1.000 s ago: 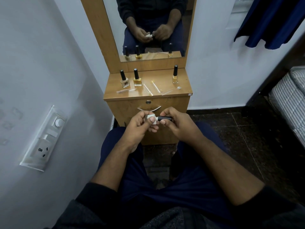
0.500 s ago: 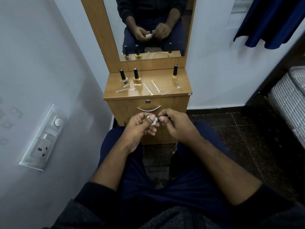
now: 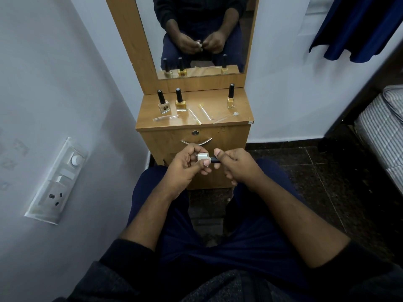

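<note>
I sit facing a small wooden dresser (image 3: 218,125) with a mirror. A small clear nail polish bottle (image 3: 202,158) lies sideways between my hands, above my lap. My left hand (image 3: 185,168) grips its glass body with curled fingers. My right hand (image 3: 236,165) pinches its black cap (image 3: 215,160) between thumb and fingers. On the dresser top stand three more bottles with black caps: a beige one (image 3: 164,104), a yellow one (image 3: 180,102) and a slim yellow one (image 3: 230,98).
Several thin clear sticks (image 3: 195,116) lie on the dresser top in front of the bottles. A switch and socket panel (image 3: 56,182) is on the left wall. A striped mattress (image 3: 381,131) stands at the right, blue cloth (image 3: 357,29) hangs above it.
My right hand has shifted on the black cap, its thumb now raised above it. The bottle stays between both hands in the same place.
</note>
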`<state>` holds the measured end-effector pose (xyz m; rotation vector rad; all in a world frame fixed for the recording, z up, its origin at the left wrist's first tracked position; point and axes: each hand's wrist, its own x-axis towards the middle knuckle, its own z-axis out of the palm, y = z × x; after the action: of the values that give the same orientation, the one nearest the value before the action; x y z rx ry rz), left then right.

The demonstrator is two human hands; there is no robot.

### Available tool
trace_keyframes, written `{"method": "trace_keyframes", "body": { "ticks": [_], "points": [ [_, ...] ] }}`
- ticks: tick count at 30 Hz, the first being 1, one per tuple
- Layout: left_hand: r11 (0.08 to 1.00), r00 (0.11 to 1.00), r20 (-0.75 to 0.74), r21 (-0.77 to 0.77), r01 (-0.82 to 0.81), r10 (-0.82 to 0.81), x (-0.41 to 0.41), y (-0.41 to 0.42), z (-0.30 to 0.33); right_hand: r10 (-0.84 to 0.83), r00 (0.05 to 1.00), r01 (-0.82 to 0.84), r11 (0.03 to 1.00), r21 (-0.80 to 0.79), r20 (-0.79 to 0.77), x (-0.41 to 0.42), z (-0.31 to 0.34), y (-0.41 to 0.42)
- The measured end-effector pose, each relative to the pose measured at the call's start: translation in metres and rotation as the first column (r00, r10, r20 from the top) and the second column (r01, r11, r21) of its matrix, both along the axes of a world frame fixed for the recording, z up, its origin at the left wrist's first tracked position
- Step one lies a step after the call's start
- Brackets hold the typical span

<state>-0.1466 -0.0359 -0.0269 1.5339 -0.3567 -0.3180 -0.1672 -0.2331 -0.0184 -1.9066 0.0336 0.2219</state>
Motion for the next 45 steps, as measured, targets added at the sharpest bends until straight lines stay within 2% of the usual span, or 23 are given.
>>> {"method": "trace_keyframes", "body": {
  "ticks": [3, 6, 7, 9, 11, 13, 16, 18, 20, 22, 23, 25, 27, 28, 29, 30, 32, 34, 36, 38, 41, 43, 45],
  "points": [
    [1.0, 1.0, 0.023, 0.013, 0.016, -0.016, 0.0, 0.0, 0.0, 0.041, 0.99, -0.021, 0.989, 0.146, -0.133, -0.001, 0.001, -0.003],
    [1.0, 0.999, 0.04, 0.013, 0.007, -0.007, -0.001, -0.003, 0.001, 0.035, 0.986, -0.007, 0.985, 0.171, -0.16, -0.002, 0.001, -0.004],
    [1.0, 0.999, 0.034, 0.012, -0.012, 0.012, -0.001, -0.004, 0.001, 0.017, 0.992, 0.0, 0.99, 0.139, -0.126, -0.002, 0.001, -0.003],
    [0.997, 0.997, 0.003, 0.003, -0.076, 0.076, 0.0, -0.006, 0.002, -0.004, 0.999, 0.005, 1.0, -0.021, 0.053, -0.001, -0.002, 0.0],
    [0.989, 0.989, -0.06, -0.039, -0.139, 0.137, 0.001, -0.006, 0.002, 0.063, 0.963, -0.014, 0.983, -0.183, 0.262, -0.001, -0.005, 0.001],
    [0.984, 0.98, -0.138, -0.09, -0.155, 0.142, 0.001, -0.005, 0.004, 0.163, 0.902, -0.033, 0.95, -0.312, 0.401, 0.001, -0.006, 0.0],
    [0.978, 0.973, -0.212, -0.159, -0.131, 0.096, 0.001, -0.002, 0.005, 0.241, 0.833, 0.035, 0.875, -0.482, 0.498, 0.004, -0.004, -0.001],
    [0.979, 0.976, -0.206, -0.174, -0.109, 0.073, 0.001, -0.001, 0.006, 0.273, 0.811, 0.069, 0.833, -0.549, 0.518, 0.003, -0.003, -0.002],
    [0.982, 0.984, -0.168, -0.165, -0.087, 0.059, 0.001, 0.0, 0.006, 0.243, 0.821, 0.086, 0.841, -0.534, 0.516, 0.001, -0.003, 0.001],
    [0.985, 0.991, -0.125, -0.159, -0.072, 0.052, 0.002, 0.0, 0.006, 0.132, 0.886, 0.069, 0.91, -0.409, 0.444, 0.0, -0.002, 0.005],
    [0.984, 0.993, -0.104, -0.162, -0.069, 0.052, 0.002, 0.0, 0.006, 0.067, 0.935, 0.039, 0.957, -0.289, 0.348, -0.001, 0.001, 0.007],
    [0.985, 0.997, -0.064, -0.16, -0.057, 0.047, 0.002, 0.0, 0.005, 0.003, 0.998, -0.003, 1.0, 0.008, 0.055, -0.001, 0.006, 0.009],
    [0.989, 0.999, -0.028, -0.144, -0.03, 0.026, 0.001, -0.001, 0.004, 0.057, 0.974, -0.008, 0.977, 0.215, -0.222, -0.001, 0.009, 0.005],
    [0.991, 1.0, -0.014, -0.132, -0.021, 0.02, 0.001, -0.002, 0.003, 0.075, 0.955, -0.001, 0.968, 0.25, -0.287, -0.002, 0.009, 0.003],
    [0.993, 1.0, -0.006, -0.116, -0.024, 0.024, 0.0, -0.004, 0.002, 0.07, 0.952, 0.005, 0.97, 0.243, -0.298, -0.002, 0.01, 0.002],
    [0.994, 0.999, -0.005, -0.097, -0.04, 0.039, 0.0, -0.005, 0.002, 0.038, 0.973, -0.001, 0.987, 0.16, -0.227, -0.003, 0.009, 0.003],
    [0.994, 0.995, -0.032, -0.06, -0.097, 0.095, 0.001, -0.006, 0.002, 0.017, 0.992, 0.008, 0.979, -0.201, 0.122, -0.005, 0.005, 0.004],
    [0.987, 0.986, -0.085, -0.054, -0.148, 0.143, 0.003, -0.004, 0.001, 0.138, 0.91, 0.068, 0.881, -0.468, 0.392, -0.005, 0.004, 0.006],
    [0.986, 0.982, -0.13, -0.079, -0.147, 0.136, 0.004, -0.001, 0.0, 0.216, 0.837, 0.116, 0.828, -0.549, 0.503, -0.004, 0.005, 0.008],
    [0.992, 0.988, -0.134, -0.093, -0.089, 0.076, 0.003, -0.001, 0.0, 0.236, 0.813, 0.153, 0.795, -0.587, 0.532, -0.002, 0.003, 0.007],
    [0.994, 0.992, -0.118, -0.095, -0.051, 0.039, 0.003, -0.001, 0.0, 0.168, 0.862, 0.168, 0.795, -0.583, 0.478, 0.0, 0.001, 0.01],
    [0.994, 0.994, -0.1, -0.09, -0.064, 0.055, 0.004, -0.002, 0.001, 0.034, 0.932, 0.138, 0.887, -0.441, 0.36, 0.0, 0.0, 0.014],
    [0.996, 0.997, -0.062, -0.066, -0.056, 0.052, 0.003, -0.003, 0.0, -0.091, 0.99, 0.11, 0.977, -0.18, 0.111, 0.003, 0.002, 0.017]
  ]
}}
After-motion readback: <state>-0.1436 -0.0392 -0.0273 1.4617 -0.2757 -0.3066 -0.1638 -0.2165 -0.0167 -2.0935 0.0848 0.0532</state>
